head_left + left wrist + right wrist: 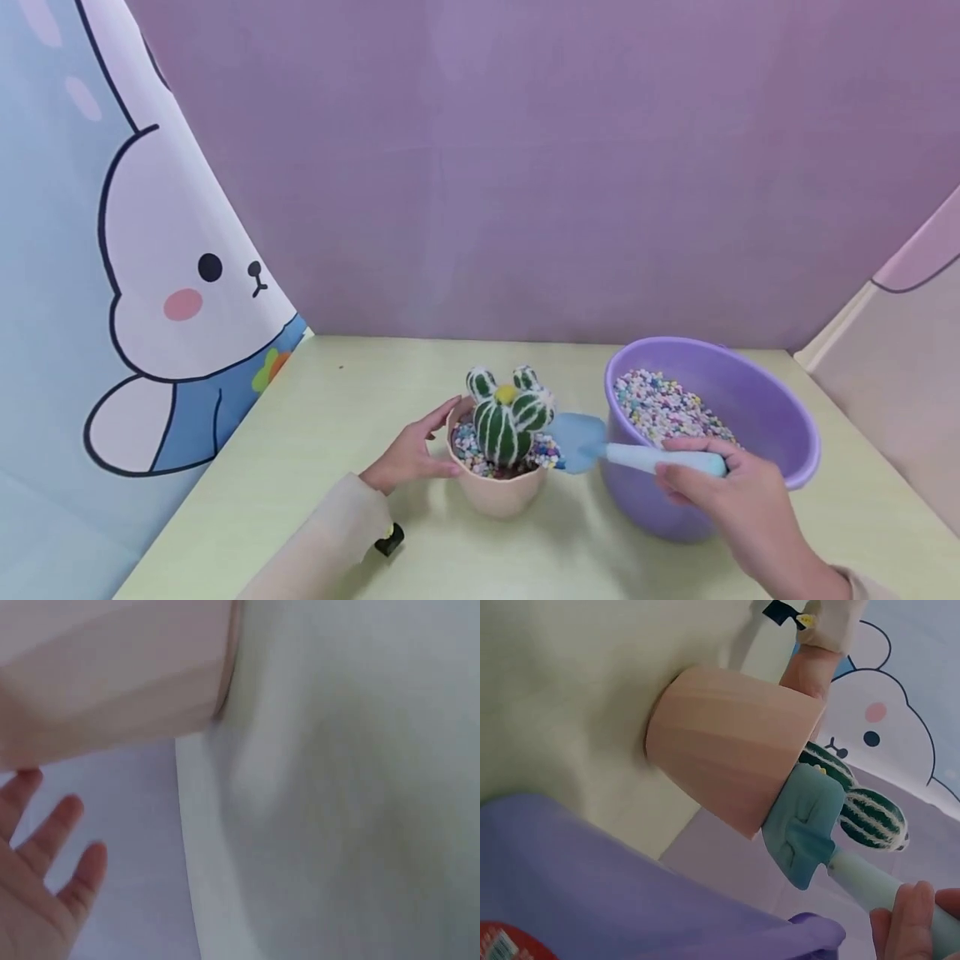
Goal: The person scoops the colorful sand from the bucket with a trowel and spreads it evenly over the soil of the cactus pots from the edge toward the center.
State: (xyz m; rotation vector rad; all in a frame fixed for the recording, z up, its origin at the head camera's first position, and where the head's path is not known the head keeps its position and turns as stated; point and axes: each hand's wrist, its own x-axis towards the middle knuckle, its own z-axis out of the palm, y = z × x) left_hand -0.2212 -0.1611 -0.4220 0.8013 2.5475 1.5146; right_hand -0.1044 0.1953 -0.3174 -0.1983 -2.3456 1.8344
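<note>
A green cactus (504, 429) with white stripes and a yellow top stands in a peach flowerpot (501, 493), among coloured pebbles. My left hand (411, 457) holds the pot's left side, thumb in front and fingers toward the back rim. In the left wrist view, some fingers are spread apart beneath the pot (112, 682). My right hand (738, 492) grips the pale handle of a blue trowel (581, 442). The trowel's blade (804, 817) is at the pot's right rim, with pebbles at its tip beside the cactus. Whether blade and rim touch, I cannot tell.
To the right of the pot stands a purple bucket (660, 500), partly filled with coloured pebbles (667, 406). My right hand is in front of its near rim. A purple wall (525, 167) rises behind the pale green table (360, 392). A printed rabbit panel (172, 250) borders the left.
</note>
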